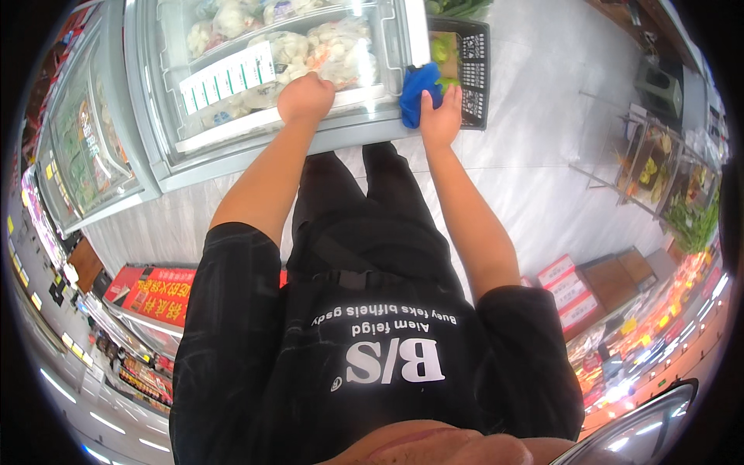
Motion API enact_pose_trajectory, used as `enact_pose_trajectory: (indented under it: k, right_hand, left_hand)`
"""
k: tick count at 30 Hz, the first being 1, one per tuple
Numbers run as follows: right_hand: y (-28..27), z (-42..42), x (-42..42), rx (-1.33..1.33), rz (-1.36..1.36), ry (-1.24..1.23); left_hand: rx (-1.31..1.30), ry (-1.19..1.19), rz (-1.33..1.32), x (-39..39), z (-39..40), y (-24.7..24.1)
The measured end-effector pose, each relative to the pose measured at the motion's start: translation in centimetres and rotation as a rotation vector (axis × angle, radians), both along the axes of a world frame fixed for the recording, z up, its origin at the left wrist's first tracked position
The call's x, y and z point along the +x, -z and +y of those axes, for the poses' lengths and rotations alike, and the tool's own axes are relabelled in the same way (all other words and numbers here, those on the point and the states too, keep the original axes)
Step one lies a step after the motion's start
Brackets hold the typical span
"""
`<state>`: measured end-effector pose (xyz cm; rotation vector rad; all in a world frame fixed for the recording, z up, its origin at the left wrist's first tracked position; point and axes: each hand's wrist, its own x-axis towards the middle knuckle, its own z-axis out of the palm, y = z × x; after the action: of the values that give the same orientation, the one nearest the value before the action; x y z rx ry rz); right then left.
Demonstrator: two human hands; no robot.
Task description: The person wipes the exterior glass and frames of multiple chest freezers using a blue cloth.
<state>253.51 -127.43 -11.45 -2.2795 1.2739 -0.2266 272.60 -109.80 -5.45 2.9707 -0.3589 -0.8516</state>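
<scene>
My left hand (306,97) is curled into a fist over the glass lid of a chest freezer (343,129), near the lid's front edge; nothing shows in it. A blue cloth (417,97) lies bunched at the freezer's right front corner. My right hand (443,113) holds the cloth there, with the thumb over it and the other fingers stretched forward. Under the glass are bags of pale frozen food (343,49) and a white label strip (228,77) with green marks.
A black plastic basket (475,75) with green produce stands against the freezer's right side. Another glass-topped freezer (87,139) is at the left. Produce racks (651,163) stand at the right. Red and white boxes (567,293) lie behind me on the right, a red display with writing (157,293) on the left.
</scene>
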Motion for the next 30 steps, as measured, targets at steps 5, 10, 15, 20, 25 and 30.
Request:
enact_pose_trajectory:
  k: [5,10,15,20,25,30]
  right_hand:
    - [2.1,-0.5,2.5,0.092,0.156,-0.151]
    - [0.9,-1.1,5.0,0.146,0.295,-0.108]
    - [0.0,-1.5,8.8,0.106,0.284,-0.115]
    - [2.3,-2.9,9.9,-0.063,0.237,-0.147]
    - [3.3,-3.9,11.9,-0.115,0.240,-0.098]
    - [3.4,-6.4,18.2,-0.131,0.237,-0.131]
  left_hand:
    - [-0.059,0.007,-0.077,-0.2,0.7,1.4]
    - [-0.085,0.003,-0.054,-0.1,0.8,1.1]
    - [-0.110,0.008,-0.038,0.0,1.3,1.0]
    - [-0.169,0.056,-0.039,0.0,1.2,1.3]
    - [-0.230,0.058,-0.023,-0.1,1.4,1.9]
    - [-0.228,0.031,-0.035,-0.2,1.7,2.1]
